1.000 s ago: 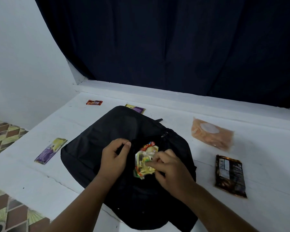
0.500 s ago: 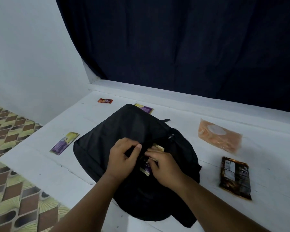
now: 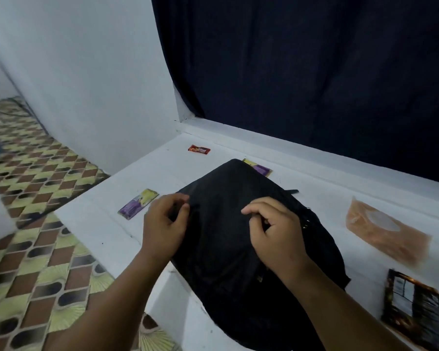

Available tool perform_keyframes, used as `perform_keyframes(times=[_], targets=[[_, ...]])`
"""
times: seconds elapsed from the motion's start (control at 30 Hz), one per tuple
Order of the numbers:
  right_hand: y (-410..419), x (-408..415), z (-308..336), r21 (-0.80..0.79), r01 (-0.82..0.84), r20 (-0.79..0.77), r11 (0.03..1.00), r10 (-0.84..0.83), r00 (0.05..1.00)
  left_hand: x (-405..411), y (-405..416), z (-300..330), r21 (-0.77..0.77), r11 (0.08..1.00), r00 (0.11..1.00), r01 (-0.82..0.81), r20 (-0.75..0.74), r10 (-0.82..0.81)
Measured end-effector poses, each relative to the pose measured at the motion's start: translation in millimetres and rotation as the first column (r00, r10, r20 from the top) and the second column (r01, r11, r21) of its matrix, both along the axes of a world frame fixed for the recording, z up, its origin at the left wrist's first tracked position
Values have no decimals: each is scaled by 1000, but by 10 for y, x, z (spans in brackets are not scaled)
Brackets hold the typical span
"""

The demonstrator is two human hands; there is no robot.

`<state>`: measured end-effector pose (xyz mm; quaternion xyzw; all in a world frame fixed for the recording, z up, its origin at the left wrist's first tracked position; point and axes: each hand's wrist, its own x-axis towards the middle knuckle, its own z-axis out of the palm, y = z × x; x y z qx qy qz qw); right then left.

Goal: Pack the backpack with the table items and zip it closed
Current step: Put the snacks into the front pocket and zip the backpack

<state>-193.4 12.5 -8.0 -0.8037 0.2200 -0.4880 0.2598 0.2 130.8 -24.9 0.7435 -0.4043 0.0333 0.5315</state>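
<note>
backpack (image 3: 238, 224): black, lying flat on the white table (image 3: 142, 239)
left hand (image 3: 164, 224): fingers curled, pinching the backpack's left edge
right hand (image 3: 276, 231): fingers curled, pinching fabric on the backpack's top
purple-yellow sachet (image 3: 138, 203): left, beside backpack
red sachet (image 3: 199, 149): far side
orange pack (image 3: 385, 234), dark packet (image 3: 413, 310): right

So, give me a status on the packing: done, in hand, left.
Done: nothing can be confirmed; the inside of the black backpack is hidden. In hand: the left hand and right hand both pinch its top fabric. Left: five packets lie on the white table: red sachet, two purple-yellow packets, orange pack, dark packet. Then zipping.
</note>
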Motion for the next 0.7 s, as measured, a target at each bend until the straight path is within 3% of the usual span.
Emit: perform_keyframes(times=[0.1,0.2,0.33,0.43,0.5,0.6,0.7], targets=[[-84,433,68,-3,-70,-35,998,69,997,538,24,-8,52,994,991,-100,-89,104],[-183,940,88,1,-90,-85,996,90,992,1189,58,-210,236,956,972,-175,-116,206],[-299,1681,72,66,-100,-146,993,108,983,1912,114,-547,627,765,973,-149,-43,225],[-381,2208,65,49,-103,-203,994,110,973,2235,92,-699,772,620,986,-140,54,156],[-451,2503,64,79,-80,-270,994,99,958,2427,31,-737,765,635,994,-103,63,86],[-603,2834,18,182,0,-376,983,69,924,2694,-148,-704,627,779,1000,10,-23,6],[-817,3094,-91,224,70,-492,972,51,869,2946,-356,-664,468,884,992,-1,-111,60]])
